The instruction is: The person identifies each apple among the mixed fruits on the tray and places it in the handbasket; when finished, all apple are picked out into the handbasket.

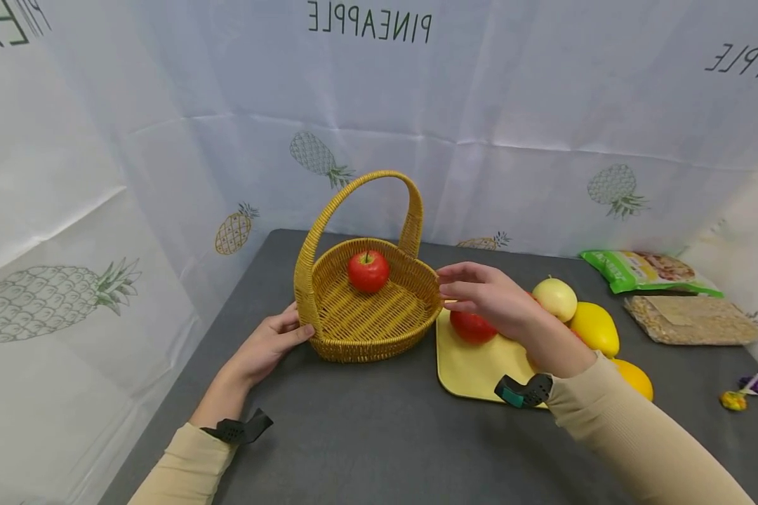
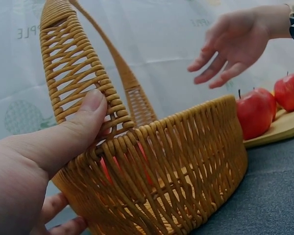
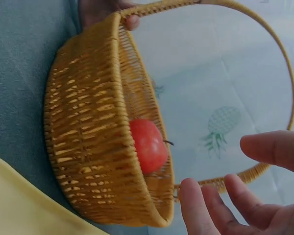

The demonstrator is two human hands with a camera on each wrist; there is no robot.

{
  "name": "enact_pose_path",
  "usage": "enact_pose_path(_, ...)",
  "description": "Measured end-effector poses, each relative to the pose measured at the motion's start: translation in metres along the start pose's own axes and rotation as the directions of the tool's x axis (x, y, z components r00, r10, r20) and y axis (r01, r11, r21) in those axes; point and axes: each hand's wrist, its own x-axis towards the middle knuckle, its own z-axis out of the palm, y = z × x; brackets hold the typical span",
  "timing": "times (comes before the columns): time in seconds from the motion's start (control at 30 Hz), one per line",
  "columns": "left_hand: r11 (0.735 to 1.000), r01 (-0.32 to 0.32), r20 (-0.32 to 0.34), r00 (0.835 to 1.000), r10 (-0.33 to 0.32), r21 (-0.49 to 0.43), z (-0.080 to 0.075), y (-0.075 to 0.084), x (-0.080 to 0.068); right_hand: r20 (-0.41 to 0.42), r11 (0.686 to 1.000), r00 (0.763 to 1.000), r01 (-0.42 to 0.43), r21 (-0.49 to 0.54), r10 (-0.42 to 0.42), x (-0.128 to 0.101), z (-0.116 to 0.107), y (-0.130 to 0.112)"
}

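A golden wicker basket point(image 1: 366, 351) with a tall arched handle stands on the dark table. One red apple point(image 1: 368, 271) lies inside it, toward the back. My left hand point(image 1: 268, 347) grips the basket's left side, the thumb point(image 2: 90, 105) over the foot of the handle and other fingers against the outer wall. Beside the right rim my right hand point(image 1: 489, 294) hovers with its fingers spread and nothing in them. Under that hand, a yellow board point(image 1: 474, 372) carries red apples point(image 1: 472, 327), partly hidden by the arm.
Also near the board are a pale green round fruit point(image 1: 556, 299), a yellow fruit point(image 1: 595, 328) and an orange one point(image 1: 634, 379). Farther right lie a green packet point(image 1: 650, 272), a clear bag of grain-like bits point(image 1: 691, 319) and small wrapped lollipops point(image 1: 735, 400). A pineapple-print curtain point(image 1: 512, 105) hangs behind.
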Motion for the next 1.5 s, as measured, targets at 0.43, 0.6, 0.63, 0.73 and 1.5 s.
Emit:
enact_pose_path(0.43,1.000,0.004,0.002,1.000,-0.004,-0.015,0.001,0.000,-0.001,-0.018,0.998,1.000,-0.006,-0.062,0.005,-0.018,-0.018,0.007)
enact_pose_path(0.6,1.000,0.001,0.004,1.000,-0.001,-0.015,0.000,-0.001,0.001,-0.006,0.994,1.000,-0.012,-0.111,0.011,-0.022,-0.021,0.009)
enact_pose_path(0.63,1.000,0.001,0.004,1.000,-0.001,-0.014,0.000,-0.001,0.001,-0.005,0.993,1.000,-0.012,-0.116,0.011,-0.023,-0.022,0.010)
enact_pose_path(0.73,1.000,0.000,0.006,1.000,0.000,-0.014,0.000,-0.001,0.000,-0.002,0.992,1.000,-0.015,-0.124,0.014,-0.027,-0.023,0.012)
enact_pose_path(1.5,1.000,0.014,0.013,1.000,-0.014,-0.010,-0.001,0.000,-0.001,-0.050,0.988,0.997,-0.066,-0.138,0.060,-0.053,-0.053,0.028)
